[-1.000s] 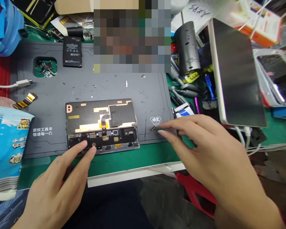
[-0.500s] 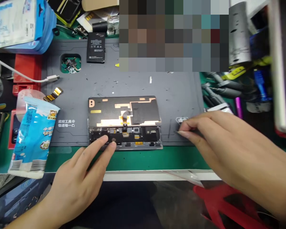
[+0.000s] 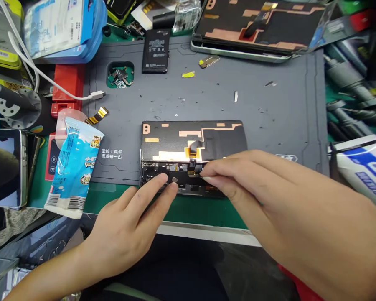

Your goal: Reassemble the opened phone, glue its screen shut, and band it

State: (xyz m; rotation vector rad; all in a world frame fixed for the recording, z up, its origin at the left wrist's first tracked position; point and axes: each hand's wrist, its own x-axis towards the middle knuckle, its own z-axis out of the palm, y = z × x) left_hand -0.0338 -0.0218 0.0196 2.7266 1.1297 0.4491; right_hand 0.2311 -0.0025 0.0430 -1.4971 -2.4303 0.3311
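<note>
An opened phone (image 3: 153, 177) lies on the grey mat near its front edge, with its inner boards showing. Its dark screen panel (image 3: 166, 150), marked with copper-coloured strips, rests over the far part. A short flex cable (image 3: 192, 163) runs from the panel down to the board. Index and middle fingertips of my left hand (image 3: 125, 230) touch the board's left side, fingers apart. My right hand (image 3: 253, 184) is pinched at the cable's lower end, hiding the phone's right side. Whatever sits between those fingertips is too small to make out.
Behind lie a black battery (image 3: 156, 52) and another opened device (image 3: 238, 52). A blue snack packet (image 3: 73, 167), a loose flex strip (image 3: 97, 116) and a white cable plug (image 3: 97, 95) are on the left. Right of the mat are tools (image 3: 347, 79) and a white-blue box (image 3: 363, 167).
My right hand has moved left from the mat to the phone's flex cable, still pinched. My left fingers stay on the board. The view has shifted, so things appear farther right.
</note>
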